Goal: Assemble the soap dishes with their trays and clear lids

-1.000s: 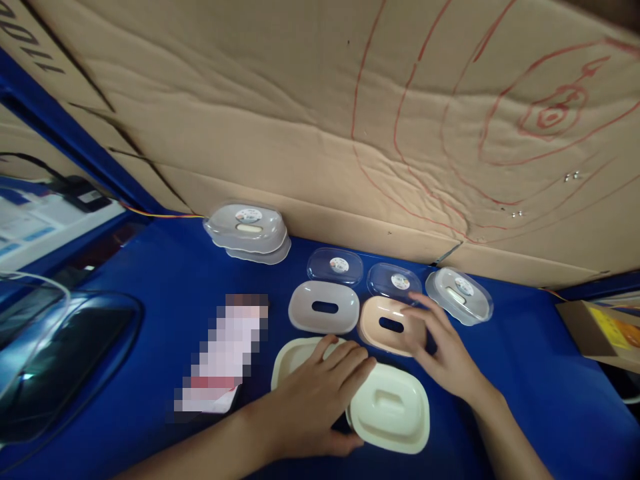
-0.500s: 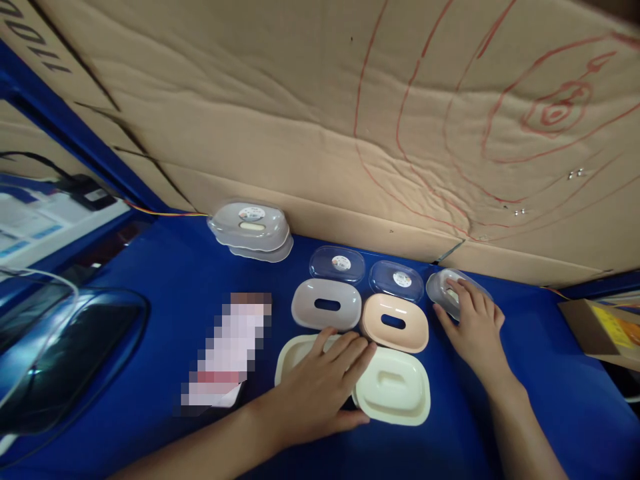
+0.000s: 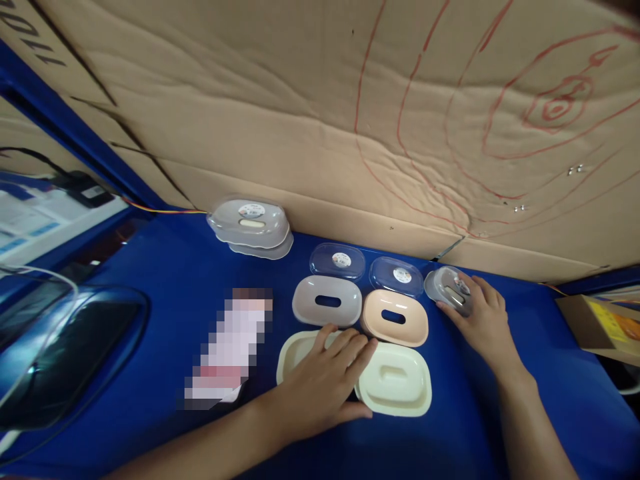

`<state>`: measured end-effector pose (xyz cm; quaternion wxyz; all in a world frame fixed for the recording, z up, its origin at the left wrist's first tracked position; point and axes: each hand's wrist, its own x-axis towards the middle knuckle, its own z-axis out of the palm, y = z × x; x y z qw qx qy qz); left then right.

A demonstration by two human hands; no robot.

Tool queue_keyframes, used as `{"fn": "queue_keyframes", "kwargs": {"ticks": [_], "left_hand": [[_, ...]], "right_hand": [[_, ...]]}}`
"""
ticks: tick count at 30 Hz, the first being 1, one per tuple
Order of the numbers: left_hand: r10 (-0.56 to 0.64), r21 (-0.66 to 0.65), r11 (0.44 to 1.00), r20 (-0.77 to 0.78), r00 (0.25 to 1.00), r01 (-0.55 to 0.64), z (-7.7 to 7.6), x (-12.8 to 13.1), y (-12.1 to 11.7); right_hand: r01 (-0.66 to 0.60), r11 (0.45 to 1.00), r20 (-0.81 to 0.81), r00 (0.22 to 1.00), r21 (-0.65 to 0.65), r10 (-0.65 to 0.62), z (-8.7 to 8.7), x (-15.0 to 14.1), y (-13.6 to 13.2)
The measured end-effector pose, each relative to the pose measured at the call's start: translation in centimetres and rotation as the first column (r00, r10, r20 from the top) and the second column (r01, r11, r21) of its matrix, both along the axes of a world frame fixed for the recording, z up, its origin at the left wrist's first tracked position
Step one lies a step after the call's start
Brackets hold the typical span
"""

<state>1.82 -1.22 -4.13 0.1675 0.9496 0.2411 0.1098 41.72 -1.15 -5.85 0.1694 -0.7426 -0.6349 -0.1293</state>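
My left hand (image 3: 327, 383) lies over a cream oval tray (image 3: 287, 357), fingers stretched out; its fingertips reach near the grey slotted insert (image 3: 305, 303). A second cream tray (image 3: 413, 390) is just right of that hand. My right hand (image 3: 483, 320) grips a grey soap box with a clear lid (image 3: 447, 290), its thumb at the near side and fingers over the far right side. Behind the peach slotted insert (image 3: 417, 323) is a clear lid (image 3: 397, 273) with a round sticker; another clear lid (image 3: 335, 259) lies behind the grey insert.
A stack of lidded grey soap boxes (image 3: 250, 227) stands at the back left, against the cardboard wall (image 3: 280, 100). A blurred-out phone (image 3: 233, 353) lies left of the trays. A dark tablet with cables (image 3: 65, 360) is at far left, and a cardboard box (image 3: 590, 327) at far right.
My right hand has shifted right and closed around the far side of the lidded soap box, which now looks turned or tilted. My left hand stays on the cream tray.
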Motion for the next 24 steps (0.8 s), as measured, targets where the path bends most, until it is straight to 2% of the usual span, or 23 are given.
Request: {"fn": "queue_keyframes", "kwargs": {"ticks": [10,16,20,24], "left_hand": [[0.034,0.117,0.992,0.039,0.999,-0.038,0.1,0.7,-0.6],[0.022,0.172,0.985,0.019,1.0,-0.025,0.3,0.8,-1.0],[0.019,0.128,0.992,0.009,1.0,-0.02,-0.2,0.8,-0.9],[0.043,0.006,0.999,0.104,0.994,-0.044,0.2,0.5,-0.7]], "right_hand": [[0.001,1.0,-0.028,1.0,0.02,-0.001,0.0,-1.0,0.1],[0.018,0.99,-0.175,0.985,0.137,0.007,0.7,-2.5,0.6],[-0.008,0.986,-0.218,0.975,0.166,0.044,1.8,-3.8,0.5],[-0.08,0.976,-0.292,0.946,0.204,0.139,3.2,-6.0,-0.2]]}}
